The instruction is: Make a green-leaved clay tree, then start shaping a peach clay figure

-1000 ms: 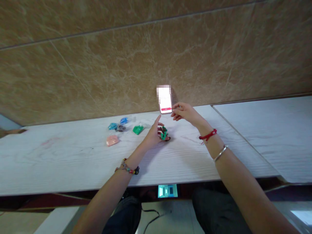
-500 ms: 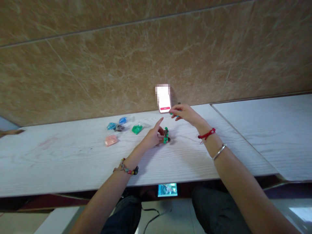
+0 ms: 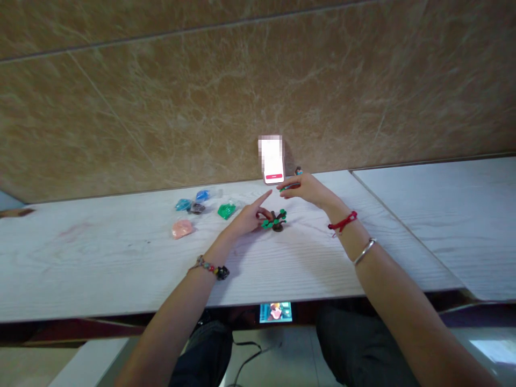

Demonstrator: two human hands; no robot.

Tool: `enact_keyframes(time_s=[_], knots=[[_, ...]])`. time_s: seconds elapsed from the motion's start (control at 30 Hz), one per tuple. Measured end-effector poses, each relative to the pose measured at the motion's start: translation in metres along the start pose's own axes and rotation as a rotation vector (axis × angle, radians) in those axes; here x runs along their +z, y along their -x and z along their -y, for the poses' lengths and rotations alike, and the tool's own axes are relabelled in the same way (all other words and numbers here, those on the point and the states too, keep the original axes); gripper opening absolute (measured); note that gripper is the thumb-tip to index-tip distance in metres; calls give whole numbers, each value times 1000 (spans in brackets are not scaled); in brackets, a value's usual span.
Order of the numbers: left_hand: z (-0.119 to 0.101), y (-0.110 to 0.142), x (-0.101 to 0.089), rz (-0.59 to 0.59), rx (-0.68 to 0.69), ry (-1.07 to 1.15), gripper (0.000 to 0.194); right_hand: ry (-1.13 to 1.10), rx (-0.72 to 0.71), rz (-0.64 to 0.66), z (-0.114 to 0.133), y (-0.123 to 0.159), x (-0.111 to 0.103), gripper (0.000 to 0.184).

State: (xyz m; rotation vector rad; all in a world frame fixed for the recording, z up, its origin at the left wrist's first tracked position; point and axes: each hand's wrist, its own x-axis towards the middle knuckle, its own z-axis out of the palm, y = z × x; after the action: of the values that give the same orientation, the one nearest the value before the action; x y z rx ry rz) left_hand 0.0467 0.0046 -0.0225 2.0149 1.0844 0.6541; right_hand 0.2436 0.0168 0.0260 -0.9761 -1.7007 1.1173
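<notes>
A small toy tree point(image 3: 277, 221) with a brown trunk and green leaf pieces stands upright on the white tabletop. My left hand point(image 3: 250, 217) grips its left side between thumb and lower fingers, with the index finger stretched out. Above and to the right, my right hand point(image 3: 303, 189) pinches a small green piece point(image 3: 283, 189) in its fingertips, just in front of a lit phone point(image 3: 274, 161). Behind the right hand a small figure-like object point(image 3: 299, 171) shows only in part.
Left of my hands lie small bags of clay-like or bead-like material: green point(image 3: 226, 210), pink point(image 3: 183, 229), blue point(image 3: 202, 195), light blue point(image 3: 183, 205) and dark point(image 3: 197, 208). A tiled wall point(image 3: 201, 107) rises behind the table. Below the table edge a second screen point(image 3: 276, 312) glows.
The toy tree has been turned, and its branches now spread sideways. My left hand has shifted slightly up and left. My right hand stays near the phone with the green piece.
</notes>
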Motion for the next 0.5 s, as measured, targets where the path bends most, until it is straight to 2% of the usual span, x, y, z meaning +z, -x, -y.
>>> enact_keyframes(time_s=[0.13,0.33,0.43,0.5], knots=[[5,0,-3,-3,-4,78,76,6,-39,61,-1,0,4,13],[7,4,-12,-246,27,67,48,-72,-47,25,3,0,5,25],[3,8,-15,-326,10,112,36,-48,-53,71,9,2,8,16],[0,10,-15,-334,3,126,32,-22,-51,93,14,4,12,6]])
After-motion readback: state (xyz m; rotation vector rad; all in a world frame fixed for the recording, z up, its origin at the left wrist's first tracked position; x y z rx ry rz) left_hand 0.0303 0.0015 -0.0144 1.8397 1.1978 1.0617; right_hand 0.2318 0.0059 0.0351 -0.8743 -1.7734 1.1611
